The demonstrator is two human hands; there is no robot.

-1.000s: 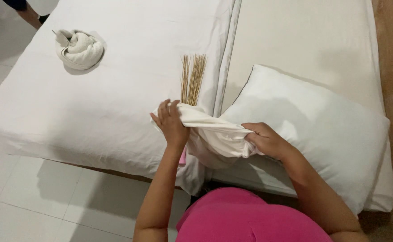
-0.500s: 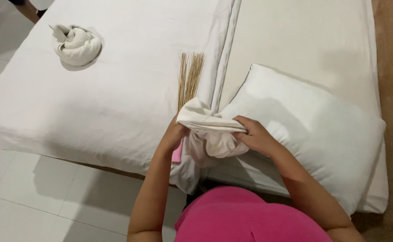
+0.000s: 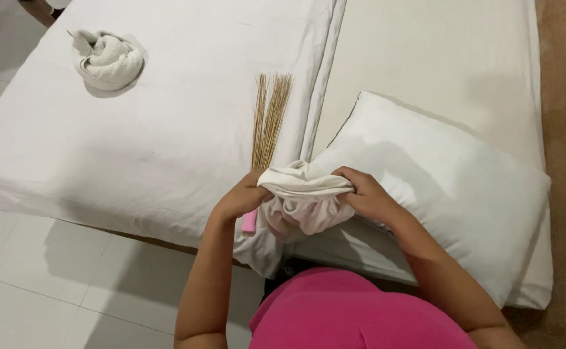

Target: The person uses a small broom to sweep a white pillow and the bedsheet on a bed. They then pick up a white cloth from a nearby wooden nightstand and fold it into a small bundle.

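White cloth (image 3: 305,194) between both hands.

This is a bedroom, most likely a guest room being made up. Two mattresses (image 3: 166,129) stand pushed together, both in plain white sheets, with a large white pillow (image 3: 451,187) at the near edge of the right one. A rolled white towel (image 3: 108,59) lies near the far left corner of the left mattress, and pale floor tiles (image 3: 44,284) run alongside.
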